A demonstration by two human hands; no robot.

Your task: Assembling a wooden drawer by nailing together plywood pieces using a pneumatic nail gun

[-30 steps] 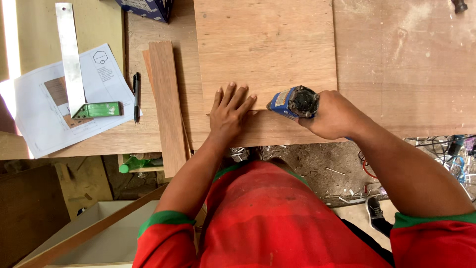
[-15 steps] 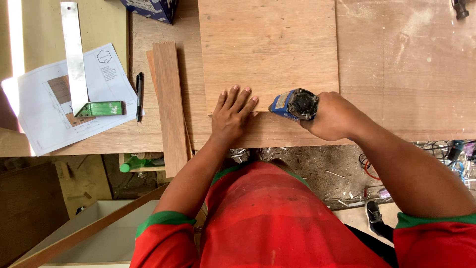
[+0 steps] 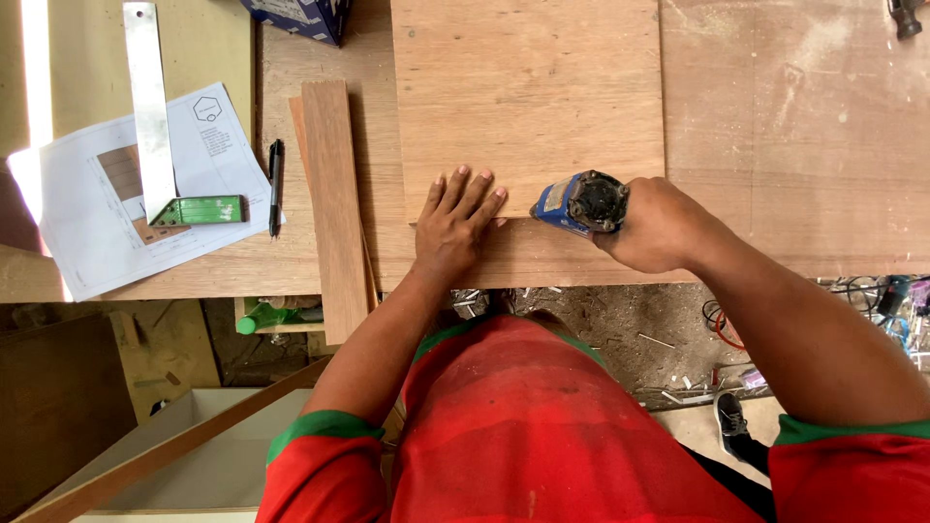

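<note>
Head view shows the left hand [image 3: 453,225] pressed flat, fingers spread, on the near edge of a plywood panel [image 3: 528,97] lying on the worktop [image 3: 794,126]. The right hand [image 3: 657,225] has its grip closed around a blue power tool [image 3: 579,203], just right of the left fingertips and set against the same near edge. To do this well, the flat hand should bear down firmly and its fingertips should stay apart from the tool. Left of the panel lies a narrow wood strip [image 3: 336,203], overhanging the worktop edge; farther left lie a black pen [image 3: 276,184], paper drawings [image 3: 92,237] and a try square [image 3: 155,126]. Nothing blocks the tool's way along the edge.
</note>
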